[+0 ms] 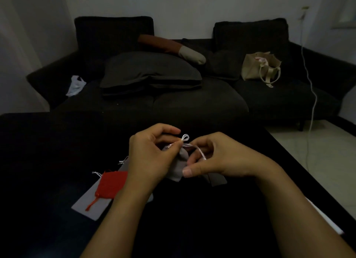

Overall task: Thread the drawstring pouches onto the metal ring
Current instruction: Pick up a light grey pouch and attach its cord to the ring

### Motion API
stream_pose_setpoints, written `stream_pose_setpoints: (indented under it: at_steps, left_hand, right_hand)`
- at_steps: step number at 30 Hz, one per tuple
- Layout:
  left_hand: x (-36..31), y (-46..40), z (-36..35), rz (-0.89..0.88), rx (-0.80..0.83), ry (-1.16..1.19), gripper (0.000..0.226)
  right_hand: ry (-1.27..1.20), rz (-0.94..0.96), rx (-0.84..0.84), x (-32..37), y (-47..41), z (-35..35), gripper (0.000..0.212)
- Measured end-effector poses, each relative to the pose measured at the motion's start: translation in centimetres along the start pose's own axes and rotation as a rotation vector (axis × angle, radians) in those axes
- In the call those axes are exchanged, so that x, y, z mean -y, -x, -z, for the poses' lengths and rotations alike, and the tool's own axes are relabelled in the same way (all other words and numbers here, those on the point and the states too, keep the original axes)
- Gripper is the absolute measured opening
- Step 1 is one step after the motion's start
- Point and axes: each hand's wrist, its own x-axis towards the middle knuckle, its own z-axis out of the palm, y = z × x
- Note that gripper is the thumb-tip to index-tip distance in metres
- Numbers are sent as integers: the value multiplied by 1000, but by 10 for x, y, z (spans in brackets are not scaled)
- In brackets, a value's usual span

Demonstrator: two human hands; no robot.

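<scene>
Over the black table (48, 142) I hold a small grey drawstring pouch (178, 167) between both hands. My left hand (152, 153) pinches its white drawstring (185, 137) just below a small loop at the top. My right hand (217, 157) grips the pouch body, thumb on the lower cloth, with a white cord strand running across its fingers. A glint of metal (169, 146) shows by my left fingertips; I cannot tell whether it is the ring. A red pouch (111, 186) lies on a flat grey pouch (90, 205) to the left.
A dark sofa (192, 103) with cushions stands behind the table. A beige tote bag (260, 66) sits on its right seat and a white plastic bag (76, 85) on its left. A white cable (312, 103) hangs at the right above the pale floor.
</scene>
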Motion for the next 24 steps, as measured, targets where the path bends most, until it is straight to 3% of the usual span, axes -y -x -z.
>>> stream_pose_setpoints:
  at_steps: [2,5,7,9,13,15,18,24]
  left_hand:
    - [0,0,-1,-38,-12,-31,27]
    - [1,1,-2,-61,-24,-28,25]
    - [3,0,-3,-65,-36,-39,25]
    - [5,-1,-3,-63,-32,-64,25]
    - [8,-1,-2,-2,135,-107,32]
    - [7,-2,1,91,246,-57,39]
    - [4,-2,6,191,409,103,48]
    - [1,-3,7,226,431,402,51]
  right_hand:
    - [-100,-35,51,-1,-1,-1,57]
    - [-119,-29,-140,-6,-11,-11,31]
    - [44,7,-278,-9,-16,-14,15]
    - [258,66,-344,-4,-16,-11,14]
    - [654,167,-249,11,-12,-14,14]
    - [691,323,-297,12,-10,-17,12]
    - [609,333,-324,7,-8,-11,6]
    - [-94,231,-319,-10,-2,2,13]
